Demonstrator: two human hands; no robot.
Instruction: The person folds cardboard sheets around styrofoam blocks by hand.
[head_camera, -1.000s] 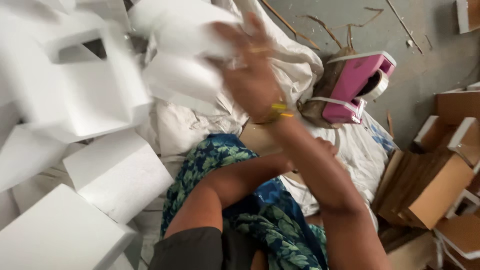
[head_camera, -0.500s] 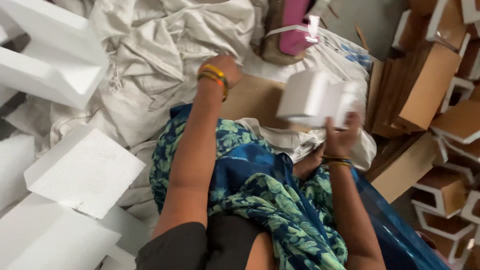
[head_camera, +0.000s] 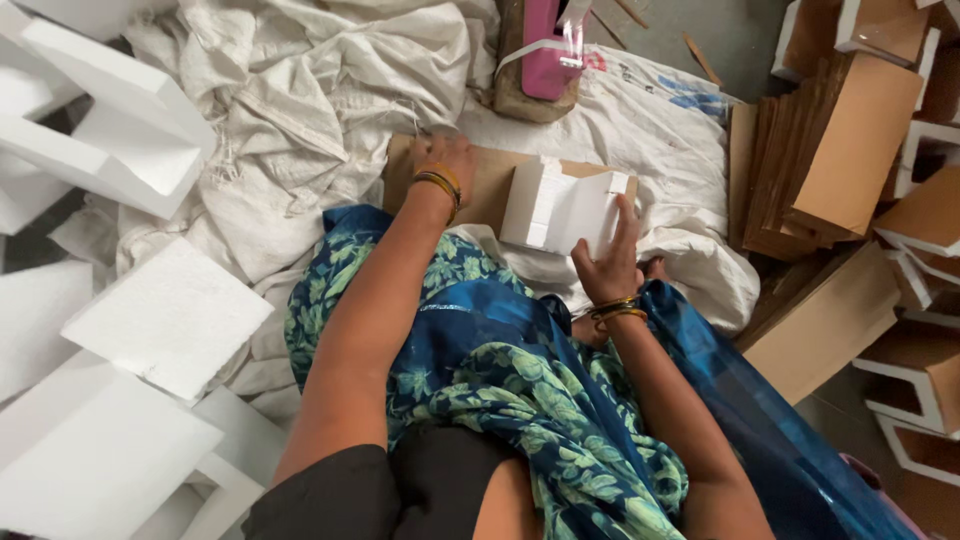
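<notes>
1. Lowered since half a second ago: white foam block, brought down from mid-air onto the flat brown cardboard sheet lying across the lap.
2. Shifted too: left hand, moved from the rumpled white sacking to the sheet's far left corner.
3. Judged from this: block now seated on the cardboard, sheet pinned for whatever handling came with it.
4. Right hand: raised from below, palm toward the block's near right side, fingers spread and pressed up against the foam, thumb side hidden; a loose steadying hold rather than a closed fist. Bangles at the wrist.
5. Left hand: arm stretched forward across the blue floral cloth, wrist bangled, fingers curled down flat over the cardboard corner, pressing rather than clasping; fingertips partly hidden, so full closure could not be told.
6. Around: loose white foam slabs piled well to the left, stacked folded cardboard cartons to the right, pink object with a white strap resting beyond the sheet on the sacking.
</notes>
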